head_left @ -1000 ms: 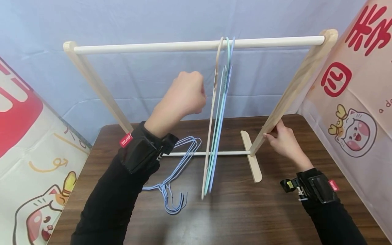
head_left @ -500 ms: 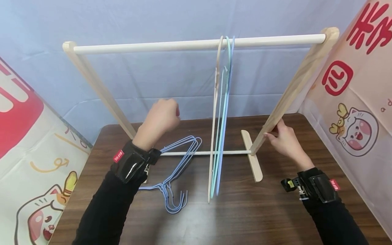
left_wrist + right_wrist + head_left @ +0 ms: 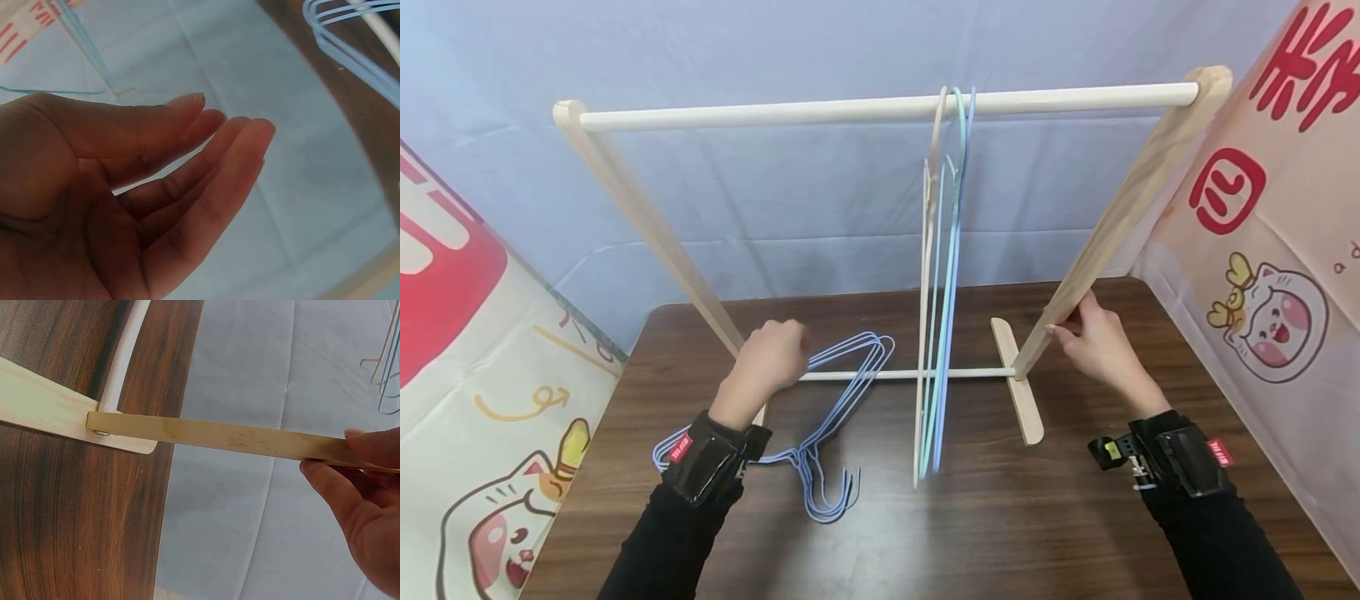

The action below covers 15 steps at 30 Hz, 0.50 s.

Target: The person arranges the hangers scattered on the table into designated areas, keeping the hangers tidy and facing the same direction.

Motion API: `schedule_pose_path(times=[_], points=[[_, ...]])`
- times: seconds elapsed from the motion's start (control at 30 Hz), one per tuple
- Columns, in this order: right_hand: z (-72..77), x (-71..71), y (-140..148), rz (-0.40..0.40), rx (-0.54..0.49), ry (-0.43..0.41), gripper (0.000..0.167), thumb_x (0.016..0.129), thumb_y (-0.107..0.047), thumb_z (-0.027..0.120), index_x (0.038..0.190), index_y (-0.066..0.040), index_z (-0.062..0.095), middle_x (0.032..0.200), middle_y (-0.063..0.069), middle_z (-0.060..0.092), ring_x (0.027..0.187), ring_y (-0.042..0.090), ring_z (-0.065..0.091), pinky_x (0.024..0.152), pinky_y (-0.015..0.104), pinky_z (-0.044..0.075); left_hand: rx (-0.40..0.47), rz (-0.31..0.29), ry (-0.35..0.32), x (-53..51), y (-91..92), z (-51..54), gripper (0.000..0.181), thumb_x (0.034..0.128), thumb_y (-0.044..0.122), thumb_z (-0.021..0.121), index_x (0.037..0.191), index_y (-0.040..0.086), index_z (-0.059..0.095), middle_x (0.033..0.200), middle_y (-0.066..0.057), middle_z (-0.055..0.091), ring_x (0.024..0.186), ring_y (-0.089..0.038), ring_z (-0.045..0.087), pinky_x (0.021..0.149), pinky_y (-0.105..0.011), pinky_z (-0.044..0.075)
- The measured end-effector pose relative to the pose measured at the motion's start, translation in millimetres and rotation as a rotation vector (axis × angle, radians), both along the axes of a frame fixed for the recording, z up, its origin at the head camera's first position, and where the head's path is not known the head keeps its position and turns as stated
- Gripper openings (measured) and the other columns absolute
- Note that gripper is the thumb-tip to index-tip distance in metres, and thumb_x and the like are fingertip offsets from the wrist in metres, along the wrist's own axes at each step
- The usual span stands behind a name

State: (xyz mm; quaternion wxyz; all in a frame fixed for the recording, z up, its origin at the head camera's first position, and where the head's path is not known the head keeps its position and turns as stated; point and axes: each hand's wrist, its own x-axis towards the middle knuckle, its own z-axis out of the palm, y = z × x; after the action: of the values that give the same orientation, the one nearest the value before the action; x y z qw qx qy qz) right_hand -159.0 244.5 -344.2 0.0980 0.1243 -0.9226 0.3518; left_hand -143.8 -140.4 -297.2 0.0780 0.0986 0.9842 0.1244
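Note:
My left hand (image 3: 770, 357) is above the table near the rack's left post (image 3: 651, 221), just left of several blue clothes hangers (image 3: 835, 417). In the left wrist view its fingers (image 3: 206, 212) bend loosely and nothing lies between them and the thumb. My right hand (image 3: 1093, 346) pinches the lower part of the rack's right wooden post (image 3: 231, 437) between thumb and fingers. Several hangers, one beige (image 3: 923, 317), the others mint and blue (image 3: 953, 267), hang close together from the white top bar (image 3: 760, 115), right of its middle.
The rack stands on the brown wooden table (image 3: 1000, 533); its right foot (image 3: 1017, 383) and thin lower bar (image 3: 977, 373) show. The loose blue hangers lie partly across that lower bar. A pale blue cloth (image 3: 820, 192) hangs behind, with printed sheets (image 3: 1262, 242) at the sides.
My left hand has come down and to the left, from near the hanging hangers to beside the loose blue ones. The hanging hangers have swung slightly. My right hand stays on the post.

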Motion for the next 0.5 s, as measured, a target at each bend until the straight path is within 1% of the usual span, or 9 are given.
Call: schedule_pose_path(times=[0.03, 0.13, 0.27, 0.33, 0.4, 0.47, 0.5], points=[[0.0, 0.0, 0, -0.002, 0.001, 0.001, 0.043, 0.085, 0.002, 0.058, 0.120, 0.011, 0.034, 0.097, 0.033, 0.054, 0.093, 0.050, 0.055, 0.069, 0.053, 0.047, -0.001, 0.009, -0.010, 1.2, -2.3, -5.2, 0.025, 0.0768, -0.002, 0.052, 0.098, 0.002, 0.066, 0.095, -0.014, 0.064, 0.084, -0.032, 0.060, 0.070, -0.042, 0.048], [-0.1, 0.3, 0, -0.006, 0.004, 0.002, 0.042, 0.085, 0.002, 0.058, 0.119, 0.011, 0.034, 0.097, 0.034, 0.054, 0.093, 0.049, 0.055, 0.069, 0.052, 0.047, 0.022, 0.038, -0.040, 4.8, -10.0, -22.5, 0.025, 0.0735, -0.001, 0.056, 0.096, 0.001, 0.066, 0.093, -0.014, 0.064, 0.077, -0.029, 0.058, 0.064, -0.040, 0.047], [-0.1, 0.7, -1, -0.004, 0.006, 0.006, 0.043, 0.084, 0.003, 0.058, 0.119, 0.011, 0.034, 0.097, 0.034, 0.054, 0.093, 0.049, 0.055, 0.069, 0.052, 0.047, 0.045, 0.089, -0.045, 12.1, -19.9, -46.9, 0.017, 0.0748, 0.002, 0.058, 0.090, 0.003, 0.066, 0.087, -0.014, 0.065, 0.070, -0.029, 0.059, 0.059, -0.040, 0.047], [0.2, 0.7, -1, -0.004, 0.005, 0.010, 0.042, 0.084, 0.003, 0.058, 0.118, 0.011, 0.034, 0.097, 0.034, 0.054, 0.093, 0.049, 0.056, 0.069, 0.052, 0.047, 0.047, 0.114, -0.034, 16.2, -24.2, -59.5, 0.008, 0.0754, 0.001, 0.054, 0.076, 0.003, 0.062, 0.076, -0.012, 0.062, 0.064, -0.028, 0.056, 0.054, -0.039, 0.045], [0.4, 0.6, -1, -0.002, 0.002, 0.011, 0.042, 0.084, 0.004, 0.058, 0.118, 0.011, 0.034, 0.097, 0.034, 0.054, 0.093, 0.049, 0.056, 0.069, 0.052, 0.047, 0.045, 0.139, -0.033, 21.2, -27.8, -71.6, 0.013, 0.0750, -0.001, 0.050, 0.064, 0.006, 0.054, 0.065, -0.009, 0.055, 0.057, -0.025, 0.052, 0.048, -0.035, 0.039], [0.6, 0.7, -1, -0.006, 0.003, 0.013, 0.042, 0.084, 0.004, 0.058, 0.118, 0.011, 0.035, 0.097, 0.034, 0.054, 0.093, 0.049, 0.056, 0.070, 0.052, 0.047, 0.037, 0.159, -0.046, 25.8, -30.9, -83.4, 0.019, 0.0739, -0.002, 0.048, 0.058, 0.008, 0.045, 0.060, -0.006, 0.047, 0.053, -0.022, 0.046, 0.044, -0.032, 0.034], [0.7, 0.8, -1, -0.008, 0.004, 0.012, 0.041, 0.084, 0.004, 0.058, 0.117, 0.011, 0.035, 0.097, 0.034, 0.054, 0.093, 0.049, 0.056, 0.070, 0.052, 0.047, 0.033, 0.166, -0.050, 28.1, -32.1, -88.8, 0.020, 0.0723, -0.003, 0.048, 0.057, 0.009, 0.043, 0.059, -0.006, 0.045, 0.053, -0.022, 0.045, 0.044, -0.032, 0.034]])
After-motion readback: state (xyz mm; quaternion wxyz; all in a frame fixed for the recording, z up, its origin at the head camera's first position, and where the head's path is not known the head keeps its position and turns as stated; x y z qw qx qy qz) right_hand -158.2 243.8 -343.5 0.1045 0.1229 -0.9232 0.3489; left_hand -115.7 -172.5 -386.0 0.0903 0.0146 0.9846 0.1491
